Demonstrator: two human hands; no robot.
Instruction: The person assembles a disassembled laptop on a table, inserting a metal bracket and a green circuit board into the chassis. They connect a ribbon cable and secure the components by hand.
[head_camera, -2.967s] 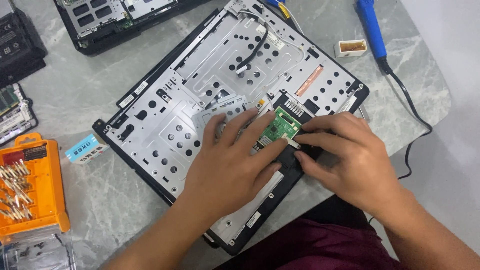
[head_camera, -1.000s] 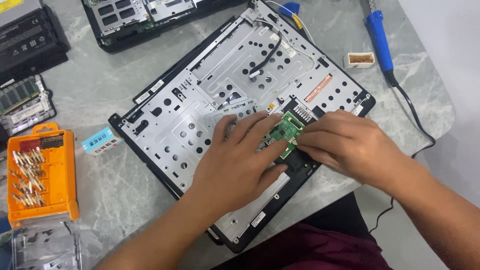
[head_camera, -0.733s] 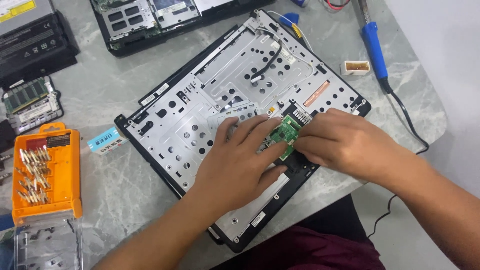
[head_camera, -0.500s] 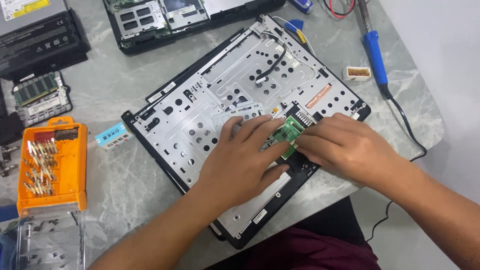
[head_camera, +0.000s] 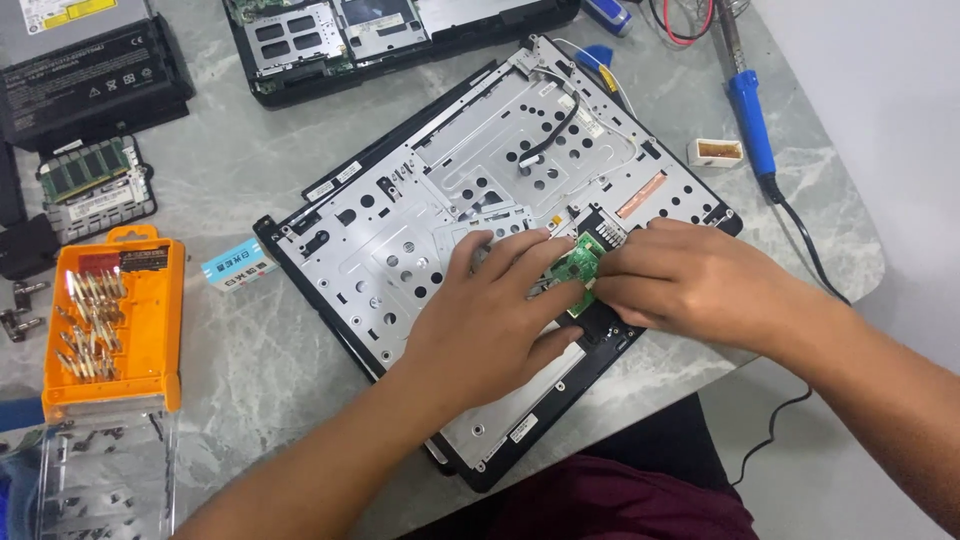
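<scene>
A stripped laptop base (head_camera: 420, 200) with a perforated silver metal plate lies diagonally on the grey marble table. A small green circuit board (head_camera: 577, 266) sits near its right corner. My left hand (head_camera: 490, 320) rests flat on the metal plate, its fingertips touching the left edge of the green board. My right hand (head_camera: 690, 280) comes in from the right and pinches the board's right side with its fingertips. The lower part of the board is hidden by my fingers.
An orange screwdriver bit case (head_camera: 110, 320) lies at the left, its clear lid (head_camera: 100, 475) below it. A memory module (head_camera: 95, 185) and a black battery (head_camera: 90, 75) are at top left. Another laptop part (head_camera: 380, 30) sits at the top. A blue soldering iron (head_camera: 750, 110) lies at the right.
The view has shifted, so everything sits lower and further right in frame. Both hands stay on the green board; the right hand's fingers have closed in slightly on it.
</scene>
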